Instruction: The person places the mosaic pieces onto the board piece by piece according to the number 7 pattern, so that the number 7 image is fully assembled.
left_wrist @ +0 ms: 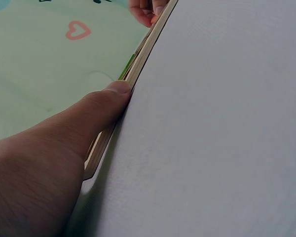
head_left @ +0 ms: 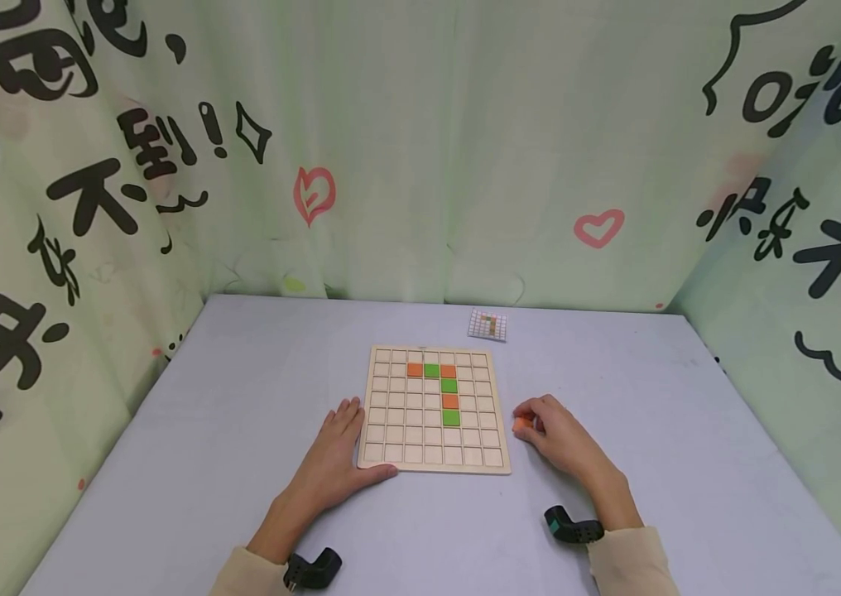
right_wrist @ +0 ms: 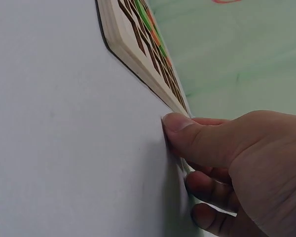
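A square wooden grid board (head_left: 394,453) lies flat on the table. Orange tiles (head_left: 450,401) and green tiles (head_left: 451,418) fill a row near its top and a column running down from that row's right end. My left hand (head_left: 334,459) rests at the board's near left corner, fingers straight along the left side. Its thumb (left_wrist: 119,88) lies against the near edge in the left wrist view. Just right of the board, my right hand (head_left: 558,430) pinches an orange tile (head_left: 521,424) between thumb and fingers, low over the table. In the right wrist view the thumb hides that tile.
Behind the board's far right corner lies a small card (head_left: 487,325) with a printed grid and coloured squares. The white table (head_left: 242,364) is enclosed by pale green curtains (head_left: 391,165) with black writing and hearts. Both wrists wear black devices (head_left: 573,526).
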`<action>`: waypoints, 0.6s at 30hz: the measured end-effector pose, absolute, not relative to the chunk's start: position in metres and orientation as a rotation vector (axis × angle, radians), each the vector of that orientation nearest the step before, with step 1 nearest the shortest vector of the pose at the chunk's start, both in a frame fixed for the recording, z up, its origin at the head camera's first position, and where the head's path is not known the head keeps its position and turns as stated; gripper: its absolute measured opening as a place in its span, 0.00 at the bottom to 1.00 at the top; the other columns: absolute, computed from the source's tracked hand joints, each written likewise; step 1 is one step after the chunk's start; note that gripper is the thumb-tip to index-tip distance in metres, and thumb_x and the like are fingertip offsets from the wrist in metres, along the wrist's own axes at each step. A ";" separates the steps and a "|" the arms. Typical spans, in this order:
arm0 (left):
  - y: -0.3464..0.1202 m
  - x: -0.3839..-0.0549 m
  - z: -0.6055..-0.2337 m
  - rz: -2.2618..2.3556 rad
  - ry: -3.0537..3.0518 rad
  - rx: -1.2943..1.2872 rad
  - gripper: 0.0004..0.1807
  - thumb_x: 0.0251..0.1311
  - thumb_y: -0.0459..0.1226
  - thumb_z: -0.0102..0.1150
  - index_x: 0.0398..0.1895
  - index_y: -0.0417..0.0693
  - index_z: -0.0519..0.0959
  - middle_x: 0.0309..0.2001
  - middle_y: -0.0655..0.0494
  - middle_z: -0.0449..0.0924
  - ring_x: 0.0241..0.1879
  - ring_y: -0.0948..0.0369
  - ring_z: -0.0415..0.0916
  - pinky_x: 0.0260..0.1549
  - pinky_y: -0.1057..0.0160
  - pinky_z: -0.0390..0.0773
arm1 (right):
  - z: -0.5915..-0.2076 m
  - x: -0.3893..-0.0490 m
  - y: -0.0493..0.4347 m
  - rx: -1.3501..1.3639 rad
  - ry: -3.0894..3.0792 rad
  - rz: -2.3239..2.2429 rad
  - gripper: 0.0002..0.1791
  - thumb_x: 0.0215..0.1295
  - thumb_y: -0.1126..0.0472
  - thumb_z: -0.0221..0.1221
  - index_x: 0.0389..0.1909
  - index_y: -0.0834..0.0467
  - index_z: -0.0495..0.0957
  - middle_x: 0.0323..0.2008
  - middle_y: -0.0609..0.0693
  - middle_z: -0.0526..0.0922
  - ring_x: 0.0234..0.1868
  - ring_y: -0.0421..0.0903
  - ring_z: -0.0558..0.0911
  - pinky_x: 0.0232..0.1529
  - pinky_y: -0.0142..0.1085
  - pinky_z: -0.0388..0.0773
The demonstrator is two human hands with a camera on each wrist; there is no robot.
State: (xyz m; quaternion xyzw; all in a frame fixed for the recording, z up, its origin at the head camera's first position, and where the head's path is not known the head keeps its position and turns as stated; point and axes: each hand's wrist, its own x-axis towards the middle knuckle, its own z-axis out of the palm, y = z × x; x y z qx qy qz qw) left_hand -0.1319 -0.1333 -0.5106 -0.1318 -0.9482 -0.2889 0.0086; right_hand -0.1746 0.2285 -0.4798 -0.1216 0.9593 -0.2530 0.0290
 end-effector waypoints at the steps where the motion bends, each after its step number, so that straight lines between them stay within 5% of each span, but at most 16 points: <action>1: -0.133 -0.132 -0.511 -0.904 -2.963 -0.410 0.60 0.49 0.65 0.68 0.75 0.34 0.59 0.78 0.39 0.54 0.80 0.46 0.47 0.80 0.46 0.50 | -0.480 -0.175 0.229 -0.374 2.958 -0.787 0.14 0.65 0.59 0.66 0.49 0.58 0.80 0.37 0.49 0.76 0.35 0.42 0.70 0.34 0.32 0.69; 18: -0.132 -0.133 -0.512 -0.890 -2.978 -0.396 0.61 0.49 0.65 0.68 0.76 0.34 0.58 0.78 0.39 0.54 0.80 0.47 0.47 0.80 0.47 0.49 | -0.479 -0.174 0.230 -0.395 2.943 -0.865 0.13 0.64 0.57 0.67 0.46 0.55 0.79 0.26 0.43 0.78 0.28 0.39 0.72 0.30 0.29 0.69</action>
